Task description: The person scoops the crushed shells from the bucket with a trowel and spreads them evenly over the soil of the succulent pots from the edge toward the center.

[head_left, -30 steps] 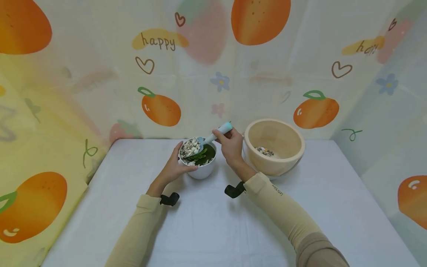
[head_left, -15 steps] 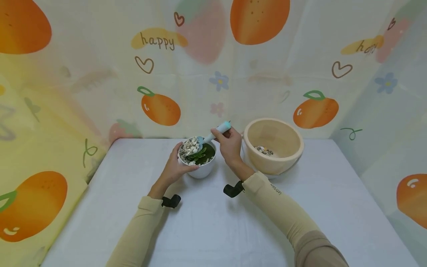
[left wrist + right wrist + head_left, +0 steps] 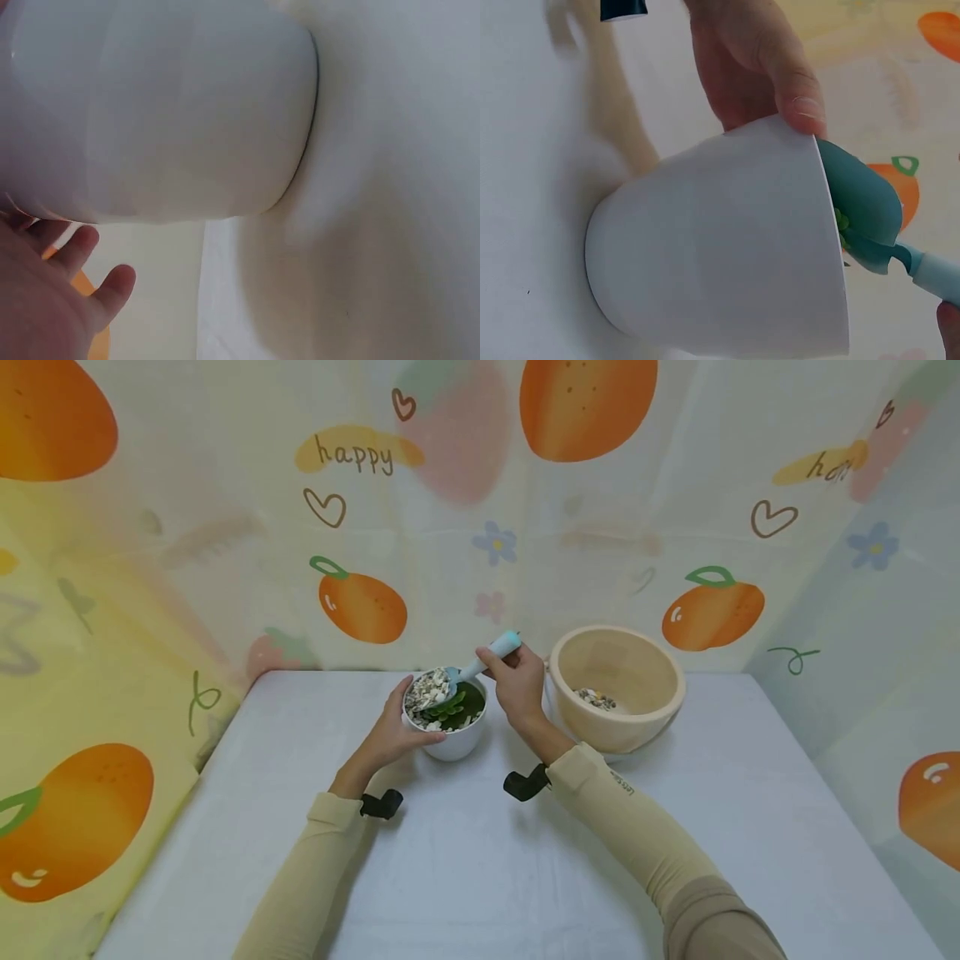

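One heaped scoop (image 3: pixel 472 671) over the pot (image 3: pixel 453 748)

Pot upright on the table (image 3: pixel 450 877), part-topped, I judge — pale stones (image 3: pixel 433 726) edge the plant (image 3: pixel 450 707), dark soil (image 3: pixel 471 700) bare. My left hand (image 3: pixel 392 733) grips the pot; my right hand (image 3: pixel 521 687) pinches the scoop, load (image 3: pixel 430 689) untipped. More stones (image 3: pixel 596 700) lie in the bowl (image 3: pixel 600 733). Only the right wrist view shows the scoop's underside.

Left arm (image 3: pixel 300 868) reaches forward, slanting inward; left hand (image 3: pixel 388 737) curved in grip, thumb (image 3: pixel 804 105) spread from fingers (image 3: pixel 115 291). Right arm (image 3: pixel 626 827) also reaches forward, angled inward; right hand (image 3: pixel 521 689) raised, digits gathered in pinch. Hands near each other, not touching.
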Demonstrator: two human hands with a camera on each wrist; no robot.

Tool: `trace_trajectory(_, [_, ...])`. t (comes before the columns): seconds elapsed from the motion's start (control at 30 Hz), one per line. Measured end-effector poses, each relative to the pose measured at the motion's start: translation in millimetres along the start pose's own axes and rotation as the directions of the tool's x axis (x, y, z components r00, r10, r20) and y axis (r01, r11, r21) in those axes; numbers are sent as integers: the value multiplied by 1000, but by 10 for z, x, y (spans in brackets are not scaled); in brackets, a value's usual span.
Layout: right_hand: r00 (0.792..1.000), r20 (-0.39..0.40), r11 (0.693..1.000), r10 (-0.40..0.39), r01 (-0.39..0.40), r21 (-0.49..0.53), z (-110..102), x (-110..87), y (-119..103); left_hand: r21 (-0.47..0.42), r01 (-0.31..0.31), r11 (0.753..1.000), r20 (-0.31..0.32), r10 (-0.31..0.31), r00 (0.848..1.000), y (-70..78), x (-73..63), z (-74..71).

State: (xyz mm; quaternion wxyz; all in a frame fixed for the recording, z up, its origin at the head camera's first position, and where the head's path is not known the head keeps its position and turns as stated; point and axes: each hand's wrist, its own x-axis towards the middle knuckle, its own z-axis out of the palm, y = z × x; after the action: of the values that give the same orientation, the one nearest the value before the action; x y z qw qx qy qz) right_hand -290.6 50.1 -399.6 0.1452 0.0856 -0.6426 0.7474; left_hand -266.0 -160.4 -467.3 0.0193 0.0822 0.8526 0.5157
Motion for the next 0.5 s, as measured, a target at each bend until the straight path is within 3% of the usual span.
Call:
trace_trajectory(0.17, [1000, 3, 1000, 11, -11, 2, 9, -4, 17, -13, 4, 1000, 5, -4, 1000, -11, 5, -7])
trace_trajectory(0.5, [1000, 4, 1000, -29, 29, 11, -27, 21, -9, 30, 10, 999, -116, -6, 993, 24, -23, 132])
